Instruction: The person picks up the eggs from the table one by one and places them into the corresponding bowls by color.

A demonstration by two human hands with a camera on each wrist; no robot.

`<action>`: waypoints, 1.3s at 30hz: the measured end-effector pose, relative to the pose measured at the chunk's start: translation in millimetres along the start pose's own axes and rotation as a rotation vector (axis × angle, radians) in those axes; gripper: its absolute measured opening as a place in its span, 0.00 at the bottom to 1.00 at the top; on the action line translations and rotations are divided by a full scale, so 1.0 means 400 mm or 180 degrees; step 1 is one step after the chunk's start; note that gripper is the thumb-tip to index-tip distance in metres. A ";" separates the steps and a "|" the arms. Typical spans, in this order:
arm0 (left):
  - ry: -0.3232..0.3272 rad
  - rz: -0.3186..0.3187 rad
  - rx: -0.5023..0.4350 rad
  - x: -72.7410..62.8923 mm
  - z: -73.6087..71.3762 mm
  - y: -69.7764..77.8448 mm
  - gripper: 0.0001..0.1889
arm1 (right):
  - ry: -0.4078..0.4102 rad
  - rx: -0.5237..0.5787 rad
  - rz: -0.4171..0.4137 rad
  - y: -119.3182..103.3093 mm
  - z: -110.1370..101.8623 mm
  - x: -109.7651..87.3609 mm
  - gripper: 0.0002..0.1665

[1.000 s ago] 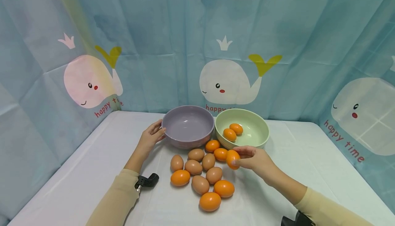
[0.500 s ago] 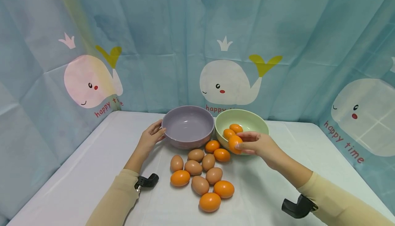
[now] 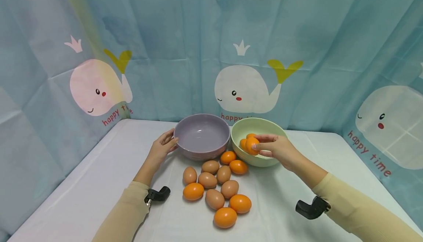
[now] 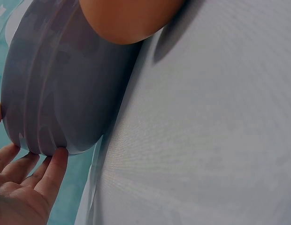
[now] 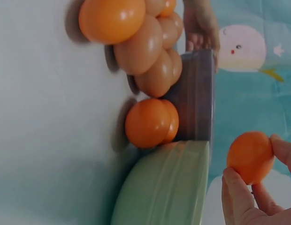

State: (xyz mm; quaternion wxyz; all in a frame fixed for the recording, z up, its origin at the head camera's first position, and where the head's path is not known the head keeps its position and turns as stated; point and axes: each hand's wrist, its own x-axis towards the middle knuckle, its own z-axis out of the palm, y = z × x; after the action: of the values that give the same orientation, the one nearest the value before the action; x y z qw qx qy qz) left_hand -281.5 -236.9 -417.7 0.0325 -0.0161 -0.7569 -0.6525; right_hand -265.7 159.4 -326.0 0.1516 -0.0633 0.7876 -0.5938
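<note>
In the head view my left hand (image 3: 162, 145) holds the side of a purple bowl (image 3: 202, 153), thumb at its rim. Its fingertips press the outer wall of the bowl (image 4: 65, 84) in the left wrist view. My right hand (image 3: 277, 149) pinches a smooth orange egg (image 3: 252, 145) between thumb and fingers, above the front part of a green bowl (image 3: 264, 161). Behind it, partly hidden, two more orange eggs (image 3: 243, 144) lie inside the green bowl. The right wrist view shows the held orange egg (image 5: 250, 157) apart from the green bowl's rim (image 5: 202, 183).
Several brown eggs (image 3: 207, 180) lie on the white table (image 3: 290, 212) before the bowls. Orange eggs (image 3: 225, 217) lie among them, two (image 3: 238, 167) close to the green bowl. A blue whale-print curtain (image 3: 165, 87) stands behind the table.
My right hand has lifted the orange egg from the table pile, moving up and away to over the green bowl. The left hand stays on the purple bowl.
</note>
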 end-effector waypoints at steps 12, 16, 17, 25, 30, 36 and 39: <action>-0.0002 0.0017 0.0001 -0.003 0.002 0.004 0.35 | 0.0133 -0.0085 0.0007 0.010 -0.020 0.053 0.32; 0.0012 -0.0020 0.0003 -0.002 0.002 0.006 0.34 | 0.0237 -0.0117 0.0051 0.010 -0.025 0.072 0.32; 0.0013 -0.0027 0.0004 -0.001 0.002 0.006 0.34 | 0.0268 -0.0132 0.0069 0.009 -0.026 0.076 0.31; 0.0003 -0.0036 0.0028 -0.004 0.002 0.005 0.34 | 0.0387 -0.0075 0.0191 0.007 -0.034 0.101 0.32; -0.0007 -0.0003 0.0009 -0.002 0.000 0.003 0.33 | 0.0446 -0.0046 0.0251 0.010 -0.041 0.111 0.33; -0.0005 0.0006 0.0009 0.000 0.001 0.001 0.33 | 0.0518 -0.0036 0.0306 0.020 -0.052 0.125 0.33; 0.0000 0.0001 -0.0002 0.001 0.001 0.000 0.33 | 0.0548 0.0008 0.0310 0.028 -0.058 0.135 0.34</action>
State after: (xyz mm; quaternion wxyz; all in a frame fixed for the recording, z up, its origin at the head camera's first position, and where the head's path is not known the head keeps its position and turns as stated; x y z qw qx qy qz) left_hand -281.9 -236.3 -417.7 0.0326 -0.0162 -0.7568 -0.6527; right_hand -323.1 168.8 -339.7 0.1122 0.0265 0.7991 -0.5900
